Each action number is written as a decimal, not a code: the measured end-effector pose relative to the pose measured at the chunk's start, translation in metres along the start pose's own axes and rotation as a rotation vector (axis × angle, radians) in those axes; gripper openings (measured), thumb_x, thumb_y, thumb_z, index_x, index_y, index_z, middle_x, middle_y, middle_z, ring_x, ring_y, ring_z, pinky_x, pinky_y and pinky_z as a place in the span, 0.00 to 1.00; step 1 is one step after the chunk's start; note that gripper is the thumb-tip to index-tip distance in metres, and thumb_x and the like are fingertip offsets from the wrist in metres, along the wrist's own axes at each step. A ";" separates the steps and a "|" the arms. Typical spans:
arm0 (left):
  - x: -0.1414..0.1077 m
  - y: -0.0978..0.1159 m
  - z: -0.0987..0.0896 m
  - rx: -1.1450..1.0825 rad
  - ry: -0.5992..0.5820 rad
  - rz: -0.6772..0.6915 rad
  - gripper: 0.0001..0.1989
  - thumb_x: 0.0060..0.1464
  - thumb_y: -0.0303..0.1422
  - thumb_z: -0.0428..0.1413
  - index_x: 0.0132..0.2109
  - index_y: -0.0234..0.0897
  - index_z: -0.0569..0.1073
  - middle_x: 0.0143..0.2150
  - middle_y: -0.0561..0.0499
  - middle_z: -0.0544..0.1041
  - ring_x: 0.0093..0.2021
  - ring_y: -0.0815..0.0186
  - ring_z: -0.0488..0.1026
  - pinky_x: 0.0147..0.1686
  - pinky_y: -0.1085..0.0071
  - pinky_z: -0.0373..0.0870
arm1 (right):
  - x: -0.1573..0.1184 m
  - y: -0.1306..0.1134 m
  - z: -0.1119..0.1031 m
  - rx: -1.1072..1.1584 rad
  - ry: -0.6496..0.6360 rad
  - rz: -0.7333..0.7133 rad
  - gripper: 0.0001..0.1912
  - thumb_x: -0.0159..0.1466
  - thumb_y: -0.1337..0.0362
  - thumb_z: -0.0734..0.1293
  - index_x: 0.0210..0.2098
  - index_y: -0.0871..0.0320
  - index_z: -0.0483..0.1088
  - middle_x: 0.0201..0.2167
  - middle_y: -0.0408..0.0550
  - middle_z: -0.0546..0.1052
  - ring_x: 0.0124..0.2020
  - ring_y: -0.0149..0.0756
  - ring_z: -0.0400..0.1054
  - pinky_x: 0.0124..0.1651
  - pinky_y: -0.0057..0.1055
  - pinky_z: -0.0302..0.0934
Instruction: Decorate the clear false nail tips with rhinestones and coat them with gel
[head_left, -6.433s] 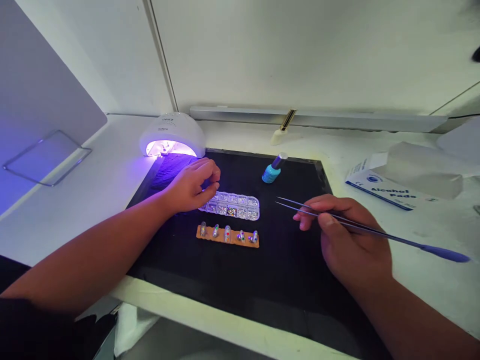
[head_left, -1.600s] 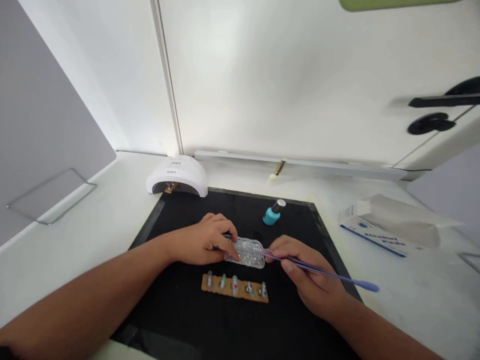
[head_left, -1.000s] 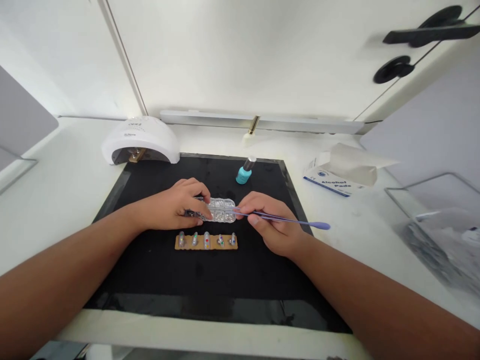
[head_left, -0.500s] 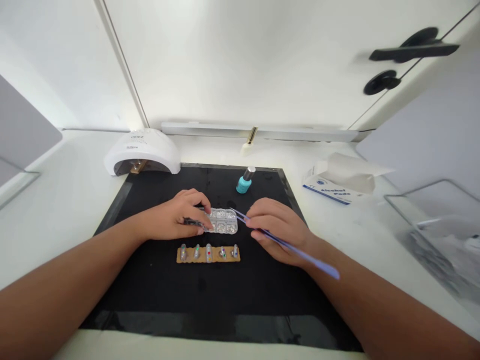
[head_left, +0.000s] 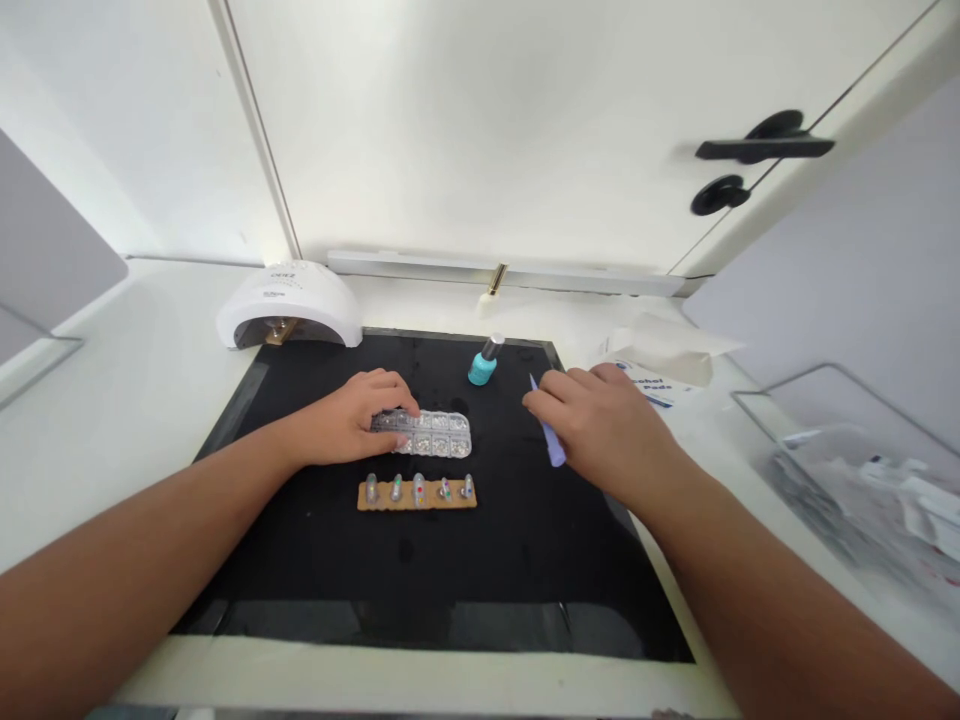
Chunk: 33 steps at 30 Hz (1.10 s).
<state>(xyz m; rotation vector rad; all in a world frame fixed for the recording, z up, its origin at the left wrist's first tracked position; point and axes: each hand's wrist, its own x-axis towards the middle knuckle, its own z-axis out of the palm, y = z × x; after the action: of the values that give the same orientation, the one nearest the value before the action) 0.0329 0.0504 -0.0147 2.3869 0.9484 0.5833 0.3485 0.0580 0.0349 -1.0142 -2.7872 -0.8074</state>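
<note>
My left hand [head_left: 360, 418] grips the left end of a clear compartment box [head_left: 451, 434], thumb at the near side and fingers over the far side. Small pale rhinestones fill the box's sections. In my right hand [head_left: 600, 420] is a pair of purple tweezers [head_left: 553, 442], well to the right of the box. One pointed end sticks up beyond the fingers and the wider end hangs below; the middle is hidden. Nearer me lies a tan strip [head_left: 384, 498] bearing several false nails [head_left: 419, 489] dotted with coloured gems.
A turquoise polish bottle [head_left: 482, 368] stands on the black mat [head_left: 450, 570]. Behind are a white nail lamp [head_left: 292, 300] and a gold-capped bottle [head_left: 493, 290]. At right are an alcohol pad box [head_left: 675, 378] and a clear bin [head_left: 862, 480] of packets.
My right hand has moved right, away from the compartment box, and the tweezers have swung to a steeper angle. My left fingers have drawn back from over the compartments to its left end.
</note>
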 end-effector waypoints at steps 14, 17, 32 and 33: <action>0.004 -0.002 -0.006 -0.050 -0.019 -0.048 0.11 0.58 0.34 0.57 0.48 0.38 0.74 0.48 0.46 0.73 0.52 0.57 0.68 0.57 0.57 0.61 | -0.002 0.006 0.020 0.697 0.203 0.130 0.09 0.61 0.68 0.65 0.41 0.53 0.71 0.30 0.45 0.71 0.33 0.40 0.66 0.39 0.37 0.58; 0.005 -0.002 -0.004 -0.084 0.004 -0.040 0.11 0.56 0.34 0.58 0.47 0.38 0.74 0.48 0.46 0.74 0.53 0.57 0.68 0.59 0.56 0.61 | -0.004 0.012 0.042 0.724 0.295 0.326 0.09 0.63 0.66 0.66 0.43 0.55 0.67 0.35 0.47 0.70 0.37 0.40 0.68 0.41 0.39 0.63; 0.006 -0.018 0.010 -0.340 0.202 -0.133 0.10 0.62 0.35 0.56 0.45 0.33 0.71 0.42 0.48 0.74 0.44 0.63 0.73 0.46 0.61 0.72 | 0.040 0.025 0.064 0.845 -0.135 0.548 0.19 0.68 0.58 0.66 0.55 0.60 0.67 0.53 0.53 0.73 0.49 0.41 0.71 0.50 0.44 0.70; 0.006 -0.018 0.011 -0.343 0.199 -0.132 0.11 0.62 0.37 0.56 0.46 0.33 0.71 0.42 0.48 0.74 0.44 0.62 0.73 0.45 0.60 0.73 | 0.044 0.024 0.064 0.848 -0.175 0.539 0.18 0.68 0.58 0.66 0.55 0.60 0.67 0.53 0.53 0.73 0.49 0.41 0.71 0.50 0.44 0.70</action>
<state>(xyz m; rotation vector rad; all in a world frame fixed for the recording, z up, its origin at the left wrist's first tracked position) 0.0333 0.0630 -0.0326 1.9740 0.9905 0.8686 0.3360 0.1307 0.0005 -1.5170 -2.3354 0.5016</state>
